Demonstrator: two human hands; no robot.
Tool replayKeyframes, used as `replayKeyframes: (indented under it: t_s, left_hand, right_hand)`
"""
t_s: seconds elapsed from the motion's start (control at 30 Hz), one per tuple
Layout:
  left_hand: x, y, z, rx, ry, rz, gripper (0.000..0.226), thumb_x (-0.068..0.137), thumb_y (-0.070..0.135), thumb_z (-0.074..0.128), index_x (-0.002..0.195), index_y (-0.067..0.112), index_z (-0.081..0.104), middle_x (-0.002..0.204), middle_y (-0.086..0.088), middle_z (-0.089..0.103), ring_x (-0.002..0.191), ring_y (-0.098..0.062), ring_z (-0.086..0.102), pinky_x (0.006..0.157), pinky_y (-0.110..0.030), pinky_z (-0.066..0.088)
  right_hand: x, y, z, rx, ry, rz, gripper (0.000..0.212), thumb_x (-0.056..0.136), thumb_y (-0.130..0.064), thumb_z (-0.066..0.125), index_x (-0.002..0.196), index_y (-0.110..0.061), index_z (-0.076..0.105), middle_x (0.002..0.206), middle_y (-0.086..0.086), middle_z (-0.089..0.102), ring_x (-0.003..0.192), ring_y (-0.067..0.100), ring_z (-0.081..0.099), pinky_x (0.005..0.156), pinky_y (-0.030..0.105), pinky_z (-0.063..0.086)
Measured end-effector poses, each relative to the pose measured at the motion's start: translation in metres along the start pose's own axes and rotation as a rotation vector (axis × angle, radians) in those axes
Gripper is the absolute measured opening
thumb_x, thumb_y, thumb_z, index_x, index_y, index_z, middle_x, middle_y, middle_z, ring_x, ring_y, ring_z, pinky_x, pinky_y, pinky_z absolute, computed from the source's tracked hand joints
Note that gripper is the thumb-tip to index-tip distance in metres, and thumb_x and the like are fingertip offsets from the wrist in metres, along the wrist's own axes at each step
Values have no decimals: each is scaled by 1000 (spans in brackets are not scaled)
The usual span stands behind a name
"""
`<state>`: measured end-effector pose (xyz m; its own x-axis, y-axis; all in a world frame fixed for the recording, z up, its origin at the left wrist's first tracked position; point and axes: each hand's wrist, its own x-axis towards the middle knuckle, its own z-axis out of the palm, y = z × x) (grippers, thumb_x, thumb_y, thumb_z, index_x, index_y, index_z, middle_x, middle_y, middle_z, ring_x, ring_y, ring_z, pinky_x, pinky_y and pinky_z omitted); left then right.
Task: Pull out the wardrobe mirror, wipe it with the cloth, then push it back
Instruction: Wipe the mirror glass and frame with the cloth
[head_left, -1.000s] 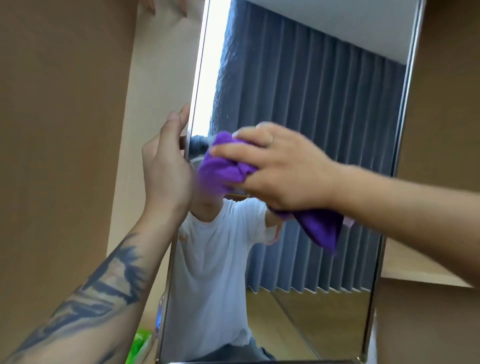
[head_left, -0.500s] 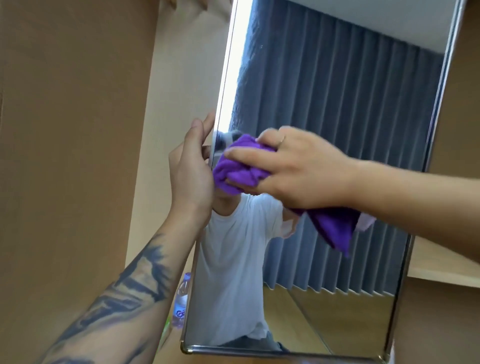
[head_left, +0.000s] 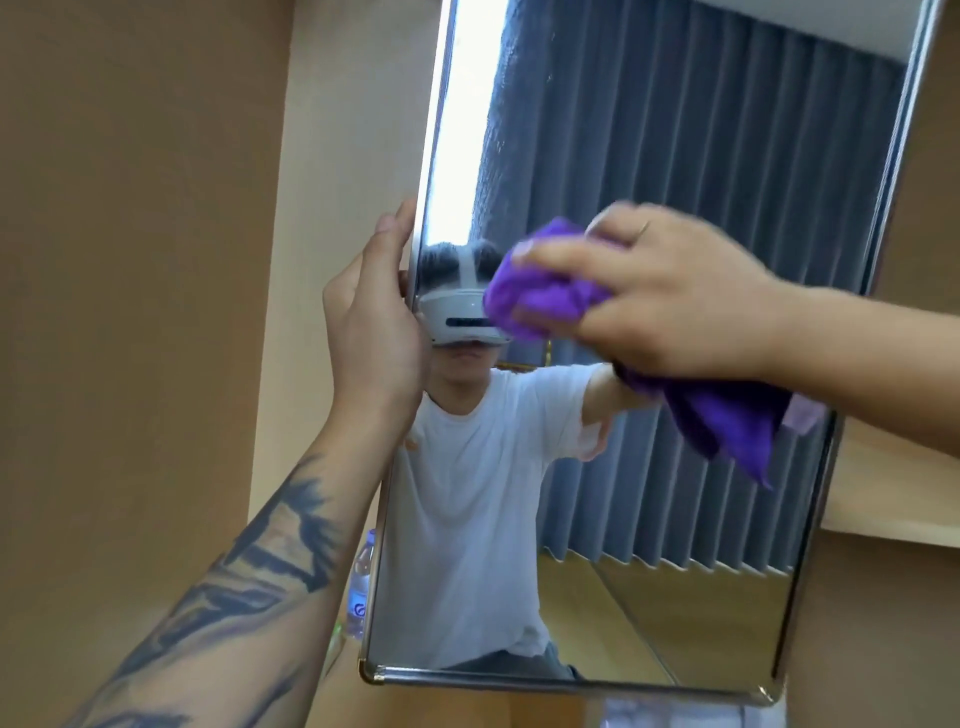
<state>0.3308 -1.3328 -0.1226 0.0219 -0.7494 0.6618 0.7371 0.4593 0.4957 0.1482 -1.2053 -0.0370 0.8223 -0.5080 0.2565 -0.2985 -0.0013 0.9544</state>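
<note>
The mirror (head_left: 649, 519) stands pulled out between brown wardrobe panels (head_left: 130, 312), tall and slightly tilted in the view, its thin metal frame rounded at the two lower corners. The left hand (head_left: 371, 332) holds the mirror's left edge about midway up: its fingers (head_left: 397, 228) point upward and wrap around the frame, with the tips out of sight behind the edge and the thumb side lying along the front. A tattooed forearm (head_left: 239, 571) runs down and away from those fingers toward the lower left. The right hand (head_left: 670, 296) grips a bunched purple cloth (head_left: 545, 296) and presses it against the glass, just to the right of the left hand's fingers and at about the same height. Its fingers are curled over the wad, which bulges out past the fingertips toward the left edge of the mirror, while a loose tail of the cloth hangs below the heel of the hand, down and to the right. The right hand is a little blurred. Below the left hand's fingers, beside the mirror's lower left edge, a plastic water bottle (head_left: 361, 587) stands partly hidden by the frame. The glass reflects grey pleated curtains (head_left: 701, 182) and a person in a white T-shirt.
</note>
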Motion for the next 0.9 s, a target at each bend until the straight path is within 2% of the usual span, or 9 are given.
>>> replayKeyframes:
  t_s: [0.1, 0.17, 0.3, 0.4, 0.53, 0.63, 0.7, 0.8, 0.9]
  left_hand:
    - [0, 0, -1, 5, -17, 34, 30, 102, 40, 52, 106, 34, 81, 120, 5, 79, 118, -15, 72, 110, -39, 54]
    - [-1, 0, -2, 25, -13, 55, 28, 105, 37, 52, 106, 35, 80, 118, 9, 80, 117, -13, 73, 110, -38, 54]
    - [-1, 0, 0, 23, 15, 82, 28, 106, 31, 55, 98, 34, 82, 107, 15, 81, 110, -9, 74, 104, -31, 56]
    - [0, -2, 1, 20, -6, 93, 35, 101, 33, 59, 72, 36, 77, 79, 20, 68, 79, -1, 61, 78, -17, 53]
    - [4, -7, -3, 0, -21, 101, 32, 99, 35, 61, 75, 29, 79, 79, 13, 56, 76, -5, 50, 74, -22, 47]
    - [5, -11, -5, -32, -28, 122, 24, 98, 31, 65, 77, 31, 76, 78, 8, 54, 76, -7, 49, 82, -28, 47]
    - [6, -17, -5, 17, -51, 154, 16, 96, 29, 68, 107, 30, 79, 86, 20, 69, 85, 1, 64, 98, -29, 51]
    - [4, -23, -6, 175, -42, 218, 59, 90, 36, 72, 147, 22, 63, 137, 9, 71, 125, -8, 67, 106, -27, 54]
    - [0, -27, -8, 371, -79, 318, 70, 91, 40, 73, 156, 22, 53, 142, 31, 59, 129, 7, 60, 100, -6, 47]
  right_hand:
    - [-4, 8, 1, -29, 144, 334, 24, 107, -25, 59, 126, -20, 73, 142, 15, 63, 84, 41, 59, 79, 51, 53]
    - [-10, -13, 8, -29, 174, 410, 23, 103, -21, 66, 124, -18, 75, 138, 17, 65, 83, 41, 60, 79, 50, 52]
    - [-36, -47, 8, 71, -35, 134, 30, 91, -11, 75, 119, -20, 73, 140, 17, 65, 88, 42, 63, 77, 51, 56]
    - [-38, -22, -3, 25, -82, -16, 16, 99, -16, 64, 112, -23, 70, 142, 16, 64, 88, 41, 63, 75, 50, 56]
    - [-31, 6, -8, -51, 123, 511, 33, 111, -35, 50, 126, -19, 74, 143, 17, 62, 88, 45, 61, 80, 49, 50]
    - [-43, -25, 2, -9, 116, 522, 28, 106, -27, 59, 126, -17, 75, 142, 20, 62, 88, 46, 61, 81, 50, 49]
    - [-54, -42, 3, 27, 28, 302, 23, 97, -18, 73, 119, -16, 78, 139, 19, 65, 87, 43, 62, 78, 51, 54]
    - [-62, -22, -6, 20, -81, 68, 23, 95, -22, 77, 117, -16, 77, 139, 18, 65, 86, 42, 65, 76, 51, 57]
    - [-61, 3, -9, -56, 52, 315, 24, 106, -26, 61, 123, -19, 75, 143, 18, 62, 88, 44, 63, 81, 51, 53]
